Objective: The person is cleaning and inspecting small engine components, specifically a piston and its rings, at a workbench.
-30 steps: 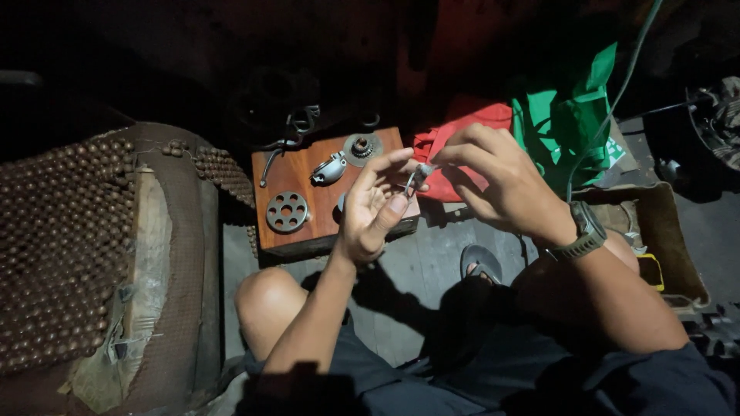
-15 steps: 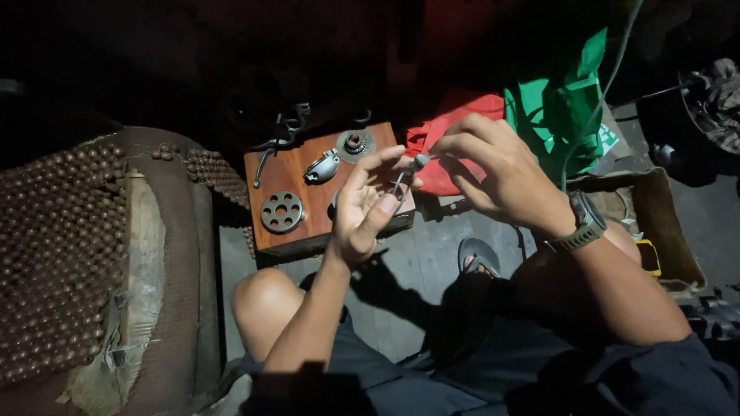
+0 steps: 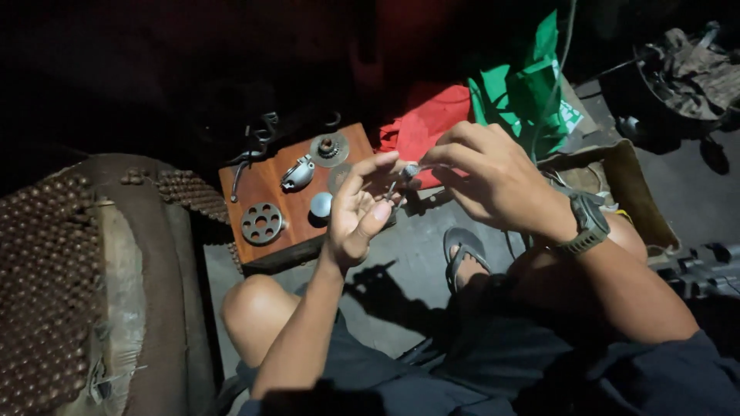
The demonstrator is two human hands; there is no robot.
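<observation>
My left hand point(image 3: 358, 212) is raised palm up with fingers spread, its fingertips touching a small metal part point(image 3: 408, 171). My right hand point(image 3: 493, 181), a watch on its wrist, pinches that same part from the right between thumb and forefinger. Both hands hover just right of a brown wooden board point(image 3: 270, 192). On the board lie a round perforated metal disc point(image 3: 262, 223), a small silver dome point(image 3: 321, 204), a shiny curved metal piece point(image 3: 297, 174) and a round toothed part point(image 3: 330, 149).
A beaded seat cover point(image 3: 46, 285) fills the left. Red cloth point(image 3: 428, 123) and a green bag point(image 3: 528, 92) lie behind the hands. A cardboard box point(image 3: 628, 192) sits at right, a sandal point(image 3: 460, 246) on the concrete floor, dark machinery point(image 3: 686, 69) at the far right.
Both hands stay together on the small metal part. My left fingers have spread wider. The view has shifted slightly, nothing on the board has moved.
</observation>
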